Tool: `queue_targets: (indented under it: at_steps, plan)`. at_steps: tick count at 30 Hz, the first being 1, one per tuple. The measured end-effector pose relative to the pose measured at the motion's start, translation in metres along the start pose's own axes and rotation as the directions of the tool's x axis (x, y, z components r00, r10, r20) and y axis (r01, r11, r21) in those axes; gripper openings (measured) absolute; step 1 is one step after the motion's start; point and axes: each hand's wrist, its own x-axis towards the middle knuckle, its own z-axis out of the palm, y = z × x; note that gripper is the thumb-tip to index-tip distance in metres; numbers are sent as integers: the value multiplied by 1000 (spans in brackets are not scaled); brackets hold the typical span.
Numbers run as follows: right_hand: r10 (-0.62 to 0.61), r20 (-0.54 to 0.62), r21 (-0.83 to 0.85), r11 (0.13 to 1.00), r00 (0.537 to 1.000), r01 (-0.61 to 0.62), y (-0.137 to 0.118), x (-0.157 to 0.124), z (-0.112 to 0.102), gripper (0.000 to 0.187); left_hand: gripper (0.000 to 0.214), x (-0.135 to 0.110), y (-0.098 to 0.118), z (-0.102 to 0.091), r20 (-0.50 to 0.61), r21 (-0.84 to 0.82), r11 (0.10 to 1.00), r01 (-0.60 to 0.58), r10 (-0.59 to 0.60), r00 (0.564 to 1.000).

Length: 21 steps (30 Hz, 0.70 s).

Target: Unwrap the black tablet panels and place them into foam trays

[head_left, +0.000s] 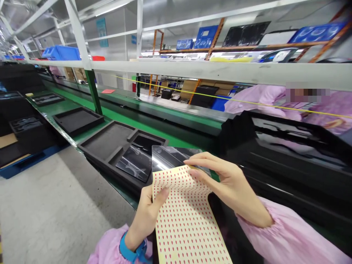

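A pale yellow sticker sheet with rows of small red stickers lies in front of me, its upper part buckled. My left hand grips its left edge, thumb on top and fingers hidden beneath. At the sheet's top edge, my right hand has its thumb and index finger closed together; whether a sticker is between them is too small to tell. Just beyond the sheet, a clear glossy panel lies partly covered by it. A second glossy panel rests in the right compartment of a black foam tray.
More black trays stand along the green bench to the left. A tall stack of black trays rises at the right. A white rail crosses ahead, with a yellow cord below it. A person in a pink sleeve is opposite.
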Motion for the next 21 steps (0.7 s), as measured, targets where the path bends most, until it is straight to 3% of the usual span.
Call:
queue_targets:
  at_steps: [4,9,21]
  plan:
    - [92,6,118,989,996,-92,-3,-7,0,14,58,0,1,2,38,6,1000,20,-20,999]
    - [165,-76,172,974,983,-150,-3,-15,1,7,52,2,1,3,23,29,999,-14,13,1000]
    - [25,-267,-40,999,963,-37,13,-17,11,5,51,2,4,7,131,-49,999,3,3,991]
